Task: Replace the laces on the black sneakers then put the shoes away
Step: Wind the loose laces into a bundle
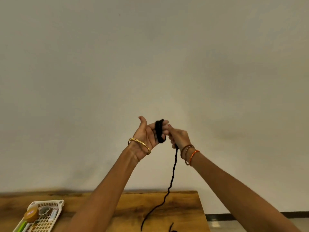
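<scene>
Both arms are raised in front of the plain wall. A black lace [160,131] is wound in several loops around the fingers of my left hand [147,136], whose palm faces me with the thumb up. My right hand [178,138] is beside it and grips the lace; the free length hangs from that hand down to the wooden table [184,206]. A second dark lace end [171,226] shows at the bottom edge. No sneakers are in view.
A white plastic basket [56,202] with a tape roll and small items sits on the table's left side. The table's right edge ends near the floor and a dark skirting strip [217,216].
</scene>
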